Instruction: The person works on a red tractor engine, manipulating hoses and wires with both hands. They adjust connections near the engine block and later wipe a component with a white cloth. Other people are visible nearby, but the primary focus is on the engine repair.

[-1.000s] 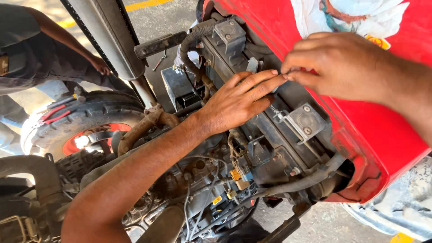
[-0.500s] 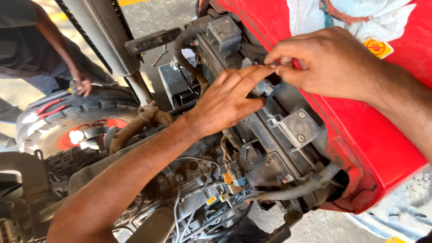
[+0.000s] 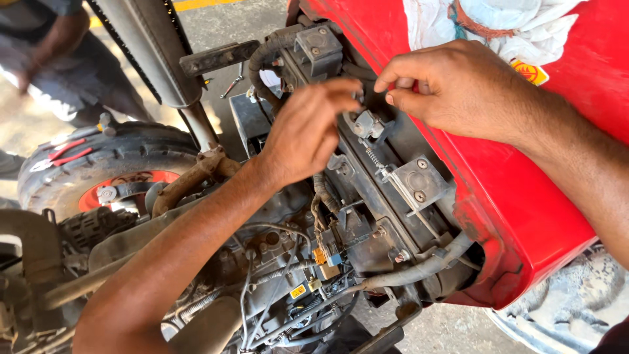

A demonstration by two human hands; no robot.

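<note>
left hand (image 3: 308, 134): fingers curled on small grey bracket (image 3: 368, 123), grip unclear
right hand (image 3: 452, 88): pinching something tiny at bracket's 1 o'clock
step: seating fastener, likely
next: steady alignment needed

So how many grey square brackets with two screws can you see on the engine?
2: one bracket at the top, above the left hand; the other bracket lower right, below the right hand. More may be hidden.

Left hand (image 3: 308, 131) covers whatever its fingertips touch on the engine; right hand (image 3: 452, 85) pinches something too small to tell. Beyond the left hand, the bystander (image 3: 59, 59) is blurred and cropped.
</note>
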